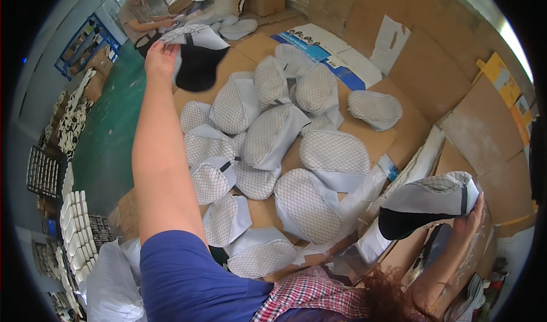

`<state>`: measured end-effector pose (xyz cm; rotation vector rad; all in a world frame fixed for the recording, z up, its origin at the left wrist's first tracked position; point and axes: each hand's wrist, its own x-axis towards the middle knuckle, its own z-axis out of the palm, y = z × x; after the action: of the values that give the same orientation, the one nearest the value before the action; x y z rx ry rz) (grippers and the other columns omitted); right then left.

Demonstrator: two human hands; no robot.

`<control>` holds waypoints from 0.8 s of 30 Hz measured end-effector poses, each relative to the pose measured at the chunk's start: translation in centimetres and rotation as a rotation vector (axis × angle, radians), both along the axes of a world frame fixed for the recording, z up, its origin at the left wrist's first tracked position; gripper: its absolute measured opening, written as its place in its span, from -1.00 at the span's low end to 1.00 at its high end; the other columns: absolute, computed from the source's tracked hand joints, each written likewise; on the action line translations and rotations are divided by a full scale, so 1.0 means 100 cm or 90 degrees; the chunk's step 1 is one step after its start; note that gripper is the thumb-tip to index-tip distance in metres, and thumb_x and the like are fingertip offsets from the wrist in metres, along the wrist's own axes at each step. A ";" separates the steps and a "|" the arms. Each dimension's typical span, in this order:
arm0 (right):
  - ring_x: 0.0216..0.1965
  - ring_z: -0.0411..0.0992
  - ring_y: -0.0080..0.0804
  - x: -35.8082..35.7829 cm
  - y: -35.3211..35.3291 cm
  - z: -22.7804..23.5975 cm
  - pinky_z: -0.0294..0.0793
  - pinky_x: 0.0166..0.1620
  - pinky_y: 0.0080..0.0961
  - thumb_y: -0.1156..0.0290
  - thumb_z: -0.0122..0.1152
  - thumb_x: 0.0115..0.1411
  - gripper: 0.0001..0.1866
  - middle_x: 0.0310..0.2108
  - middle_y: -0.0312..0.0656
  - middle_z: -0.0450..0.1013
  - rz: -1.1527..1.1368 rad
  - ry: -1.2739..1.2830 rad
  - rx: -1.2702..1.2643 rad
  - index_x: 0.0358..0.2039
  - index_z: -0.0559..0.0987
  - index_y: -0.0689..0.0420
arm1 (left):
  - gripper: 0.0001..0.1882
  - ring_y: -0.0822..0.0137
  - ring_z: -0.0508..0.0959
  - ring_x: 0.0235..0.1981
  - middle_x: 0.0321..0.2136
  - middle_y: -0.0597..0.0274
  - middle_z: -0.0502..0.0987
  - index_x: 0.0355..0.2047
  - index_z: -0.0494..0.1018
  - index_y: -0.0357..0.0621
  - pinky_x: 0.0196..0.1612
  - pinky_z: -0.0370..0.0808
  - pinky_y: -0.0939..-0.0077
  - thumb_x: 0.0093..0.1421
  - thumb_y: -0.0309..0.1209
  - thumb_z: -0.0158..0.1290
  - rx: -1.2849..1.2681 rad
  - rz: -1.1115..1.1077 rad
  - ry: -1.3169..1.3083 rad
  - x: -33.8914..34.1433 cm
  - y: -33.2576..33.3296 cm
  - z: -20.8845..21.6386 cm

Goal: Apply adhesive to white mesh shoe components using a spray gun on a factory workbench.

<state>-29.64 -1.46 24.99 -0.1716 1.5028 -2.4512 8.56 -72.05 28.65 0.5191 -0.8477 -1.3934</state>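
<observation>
Blue sleeve [182, 268] is nearest, at lower left. At upper left, the left hand [160, 59] grips one edge of a grey-black piece [198, 67], extending right from the fingers. At right, the right hand [470, 215] pinches a second piece [424, 199]; its long axis runs leftward and down. Between them, rounded pieces [307, 205] with diamond mesh lie on cardboard [255, 47], seemingly nearer the left hand.

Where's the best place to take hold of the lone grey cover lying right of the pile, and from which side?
Probably pinch the near edge of the lone grey cover, coming from the wearer's side. It lies apart from the pile, with no other cover overlapping it, and that edge faces the wearer. The left hand and right hand each hold a cover, so one needs freeing.
</observation>
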 end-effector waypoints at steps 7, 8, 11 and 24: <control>-0.30 0.46 -0.36 0.019 -0.034 -0.014 0.47 -0.22 -0.43 0.23 -0.02 0.17 -0.70 -0.31 -0.19 0.46 0.016 -0.078 0.006 -0.23 0.45 0.19 | -0.67 0.09 0.46 -0.38 -0.38 0.01 0.39 -0.24 0.26 -0.34 -0.44 0.44 0.26 0.19 -0.26 -0.18 0.295 0.041 -0.246 0.044 0.041 -0.141; -0.30 0.45 -0.36 0.030 -0.041 -0.013 0.47 -0.22 -0.44 0.24 -0.01 0.17 -0.71 -0.32 -0.19 0.45 0.043 -0.061 0.018 -0.22 0.44 0.19 | -0.72 0.09 0.46 -0.37 -0.35 0.06 0.40 -0.28 0.31 -0.28 -0.38 0.44 0.26 0.16 -0.27 -0.14 0.252 -0.068 -0.161 0.045 0.070 -0.167; -0.28 0.45 -0.37 0.046 -0.028 -0.002 0.46 -0.20 -0.43 0.29 0.00 0.16 -0.72 -0.30 -0.16 0.44 0.070 -0.006 0.021 -0.21 0.42 0.21 | -0.79 0.28 0.47 -0.37 -0.43 0.20 0.45 -0.33 0.37 -0.15 -0.29 0.45 0.40 0.11 -0.29 -0.05 0.244 -0.320 -0.167 -0.051 0.217 -0.204; -0.18 0.37 -0.29 0.011 0.069 0.049 0.32 -0.03 -0.36 0.47 -0.04 0.11 -0.79 -0.26 -0.10 0.40 -0.062 -0.037 -0.222 -0.23 0.38 0.25 | -0.63 0.07 0.38 -0.09 -0.12 0.08 0.38 -0.11 0.31 -0.24 0.03 0.28 0.10 0.01 -0.51 -0.10 0.338 -1.088 0.291 -0.295 0.611 -0.074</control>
<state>-28.50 5.48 29.88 -0.0922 1.0732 -2.7536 -20.96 -10.97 21.23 -0.3511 -0.4007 -3.1717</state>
